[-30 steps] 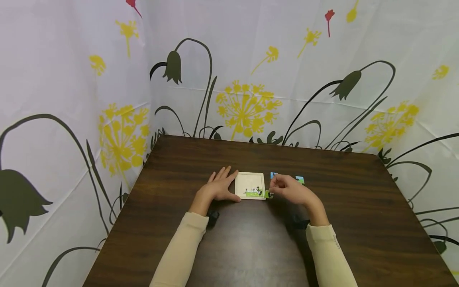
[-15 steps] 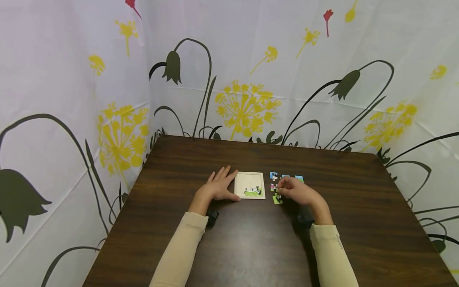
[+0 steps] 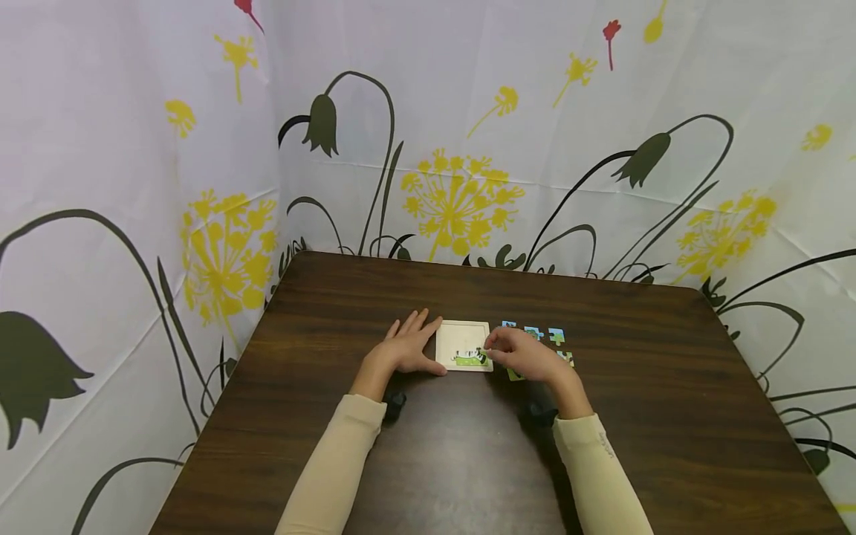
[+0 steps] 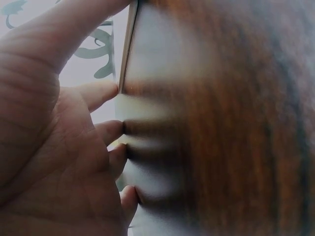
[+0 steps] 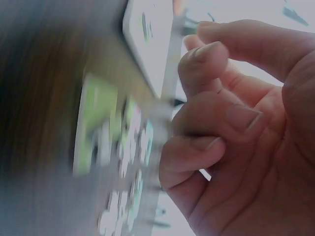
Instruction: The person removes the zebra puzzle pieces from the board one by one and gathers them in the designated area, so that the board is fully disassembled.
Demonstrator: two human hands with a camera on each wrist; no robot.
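A square, pale wooden puzzle tray (image 3: 458,336) lies on the table, with joined pieces showing a zebra on grass (image 3: 471,359) along its near edge. My left hand (image 3: 404,351) spreads its fingers at the tray's left side, thumb and forefinger touching its edge. At the tray's right edge is my right hand (image 3: 524,353). It pinches a small puzzle piece (image 5: 189,30) between thumb and forefinger, mostly hidden; a bit of green shows in the right wrist view. Loose pieces near it include a green one (image 5: 96,123), partly under the hand in the head view.
Several loose puzzle pieces, among them a blue-and-green one (image 3: 556,336), lie right of the tray. The dark wood table (image 3: 441,453) ends at a curtain (image 3: 455,111) printed with flowers. Dark straps or cameras sit at both wrists.
My right hand first moved right, off the tray's edge to the loose pieces, leaving a green piece there. It has since come back left to the tray with a piece. My left hand stayed still.
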